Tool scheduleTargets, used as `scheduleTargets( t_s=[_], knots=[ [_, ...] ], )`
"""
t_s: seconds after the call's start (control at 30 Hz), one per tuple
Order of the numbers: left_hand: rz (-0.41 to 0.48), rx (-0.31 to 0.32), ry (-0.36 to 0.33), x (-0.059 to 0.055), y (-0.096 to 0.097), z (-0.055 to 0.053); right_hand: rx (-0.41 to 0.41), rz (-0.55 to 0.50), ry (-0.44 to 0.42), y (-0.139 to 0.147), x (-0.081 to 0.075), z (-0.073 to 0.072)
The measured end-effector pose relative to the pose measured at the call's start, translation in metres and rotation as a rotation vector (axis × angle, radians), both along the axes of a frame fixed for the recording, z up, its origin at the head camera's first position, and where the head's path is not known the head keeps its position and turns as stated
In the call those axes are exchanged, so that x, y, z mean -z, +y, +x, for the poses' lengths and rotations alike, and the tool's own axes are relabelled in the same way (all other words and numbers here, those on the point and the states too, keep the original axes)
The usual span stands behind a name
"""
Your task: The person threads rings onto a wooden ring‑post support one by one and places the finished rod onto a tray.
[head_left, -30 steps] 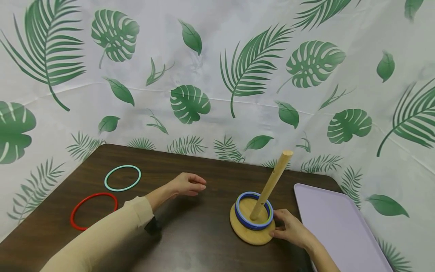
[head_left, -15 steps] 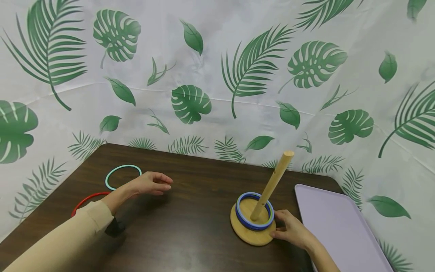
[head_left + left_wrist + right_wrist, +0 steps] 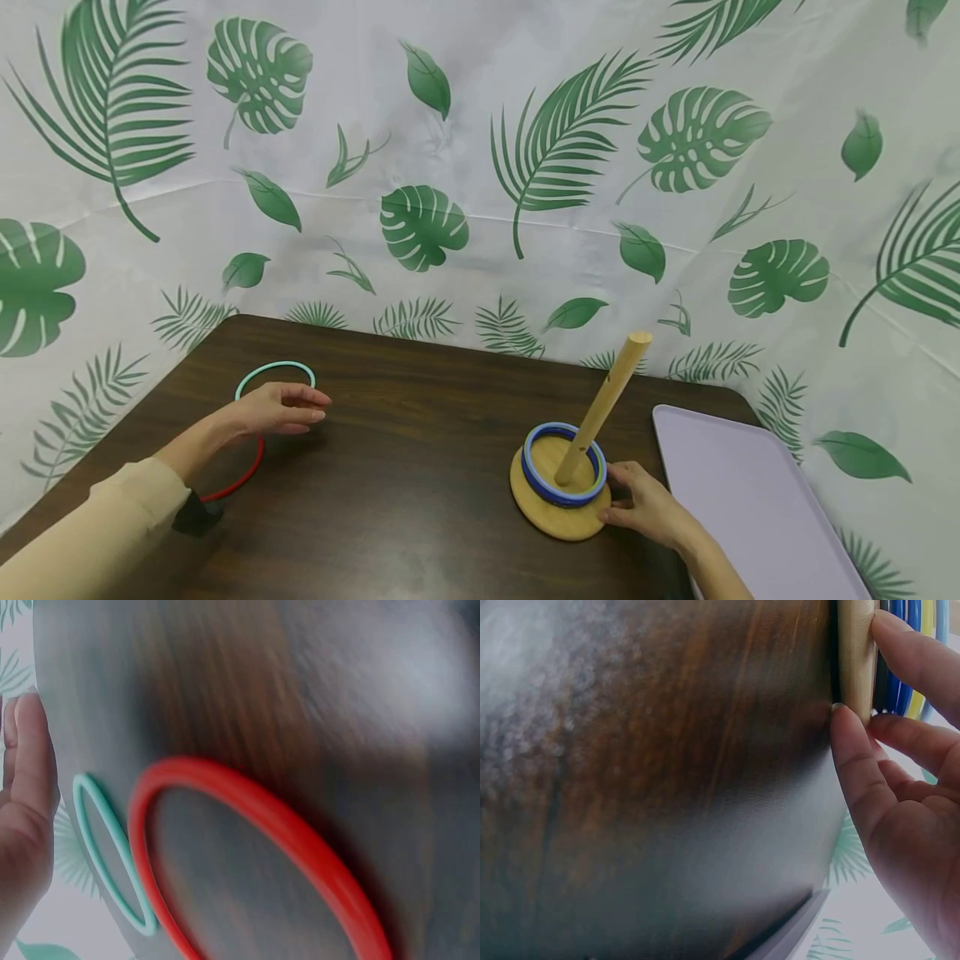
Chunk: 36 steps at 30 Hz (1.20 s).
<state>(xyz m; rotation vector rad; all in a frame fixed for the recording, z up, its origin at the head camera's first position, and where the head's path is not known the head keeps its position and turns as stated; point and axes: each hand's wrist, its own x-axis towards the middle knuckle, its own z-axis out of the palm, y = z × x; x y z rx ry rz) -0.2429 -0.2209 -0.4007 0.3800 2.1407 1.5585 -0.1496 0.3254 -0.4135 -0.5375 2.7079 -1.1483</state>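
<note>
My left hand (image 3: 273, 410) is over the table's left side with loosely bent fingers and nothing in them. Below it lie a mint-green ring (image 3: 279, 364) and a red ring (image 3: 251, 477), both partly hidden by the hand and wrist. In the left wrist view, the red ring (image 3: 259, 817) is close to the camera. On the right, my right hand (image 3: 645, 508) grips the edge of a ring-toss stand (image 3: 551, 518) with a round wooden base and upright peg. Several stacked rings (image 3: 530, 479), dark blue, yellow and light blue, lie round the peg's foot.
A pale purple tray (image 3: 750, 492) lies to the right of the stand, beside my right forearm. The dark wooden table (image 3: 420, 467) reaches back to a white leaf-patterned cloth (image 3: 465, 167) hanging behind it.
My left hand has moved left from mid-table to above the mint-green and red rings. The right hand keeps its hold on the stand, which has stayed in place.
</note>
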Motion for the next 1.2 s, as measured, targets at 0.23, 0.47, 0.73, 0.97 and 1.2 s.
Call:
scheduleTargets(
  t_s=[0.23,0.47,0.73,0.97,1.2],
  knots=[
    [-0.017,-0.009,0.023,-0.001,-0.023,0.004,0.002,0.007,-0.003,0.0,0.001,0.0],
    [-0.073,-0.102,0.045,-0.004,-0.044,0.007,0.001,0.009,-0.001,0.0,0.001,0.0],
    [-0.049,-0.18,0.088,0.002,-0.07,0.008,-0.008,0.003,0.014,0.0,0.0,0.0],
    [-0.018,-0.24,0.121,0.01,-0.088,0.012,-0.021,0.017,0.029,-0.001,0.0,-0.001],
    [-0.229,-0.293,0.223,0.017,-0.096,0.015,-0.018,0.018,0.018,-0.001,0.0,0.0]
  ],
)
